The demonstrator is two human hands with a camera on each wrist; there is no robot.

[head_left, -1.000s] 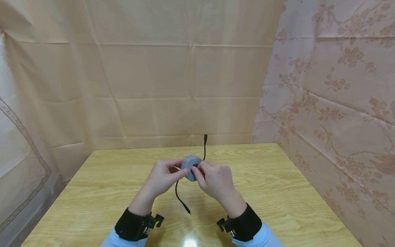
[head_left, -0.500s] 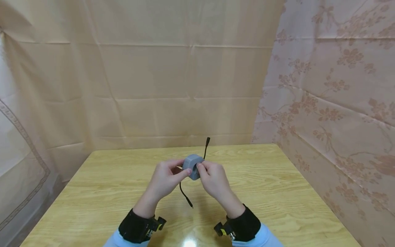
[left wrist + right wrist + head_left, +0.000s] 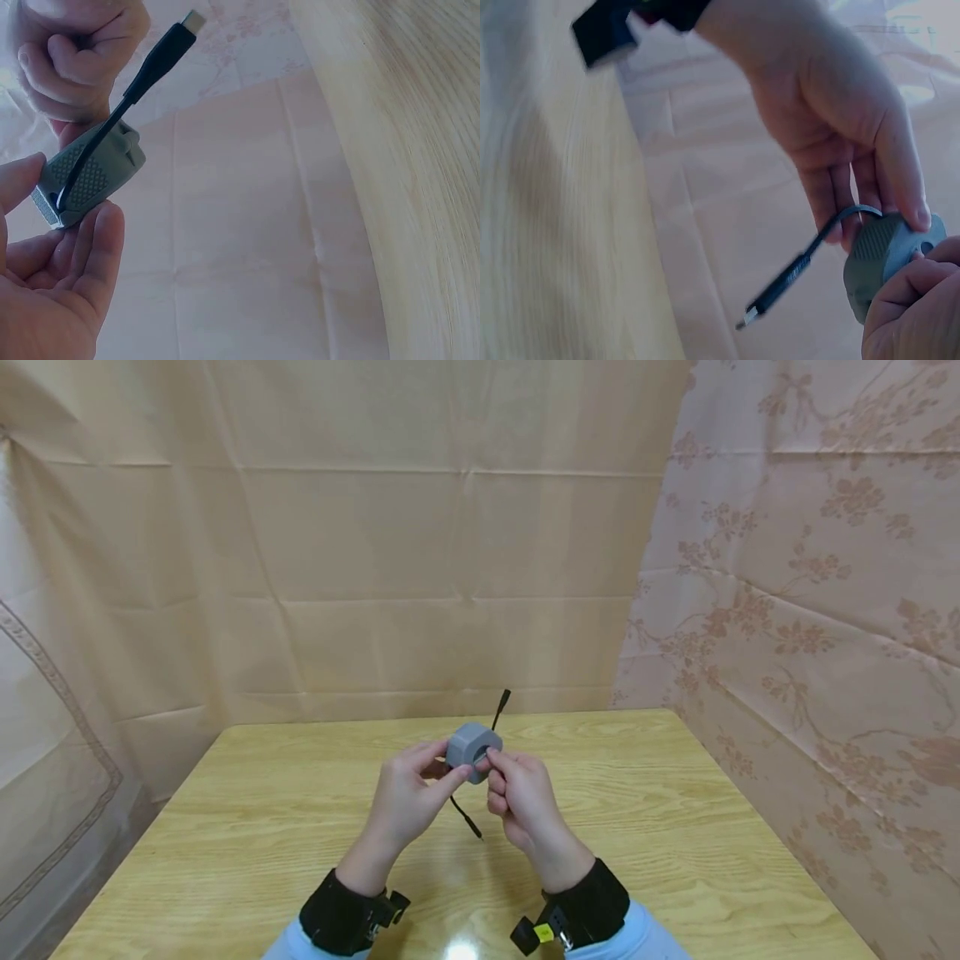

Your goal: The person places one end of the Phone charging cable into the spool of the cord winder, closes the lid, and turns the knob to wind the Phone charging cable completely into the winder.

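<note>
A grey cable winder (image 3: 467,742) with angular sides is held up above the table. Its ribbed side (image 3: 875,244) shows in the right wrist view and a studded side (image 3: 82,169) in the left wrist view. My left hand (image 3: 408,793) grips it between thumb and fingers. My right hand (image 3: 528,802) holds the winder at its round centre opening, fingers curled; the fingertips at the opening are partly hidden. A black cable (image 3: 466,817) comes out of the winder, one end hanging below and the other pointing up behind. A metal-tipped plug (image 3: 161,60) ends it.
The wood-grain table (image 3: 262,827) lies under both hands, with a bright glare spot near its front. A beige cloth (image 3: 375,568) hangs behind it and a floral cloth (image 3: 810,568) to the right. Black bands with small cameras are on both wrists.
The winder has risen slightly and turned, its opening now showing more. My right fingers have shifted around the opening. The lower cable end hangs shorter and higher.
</note>
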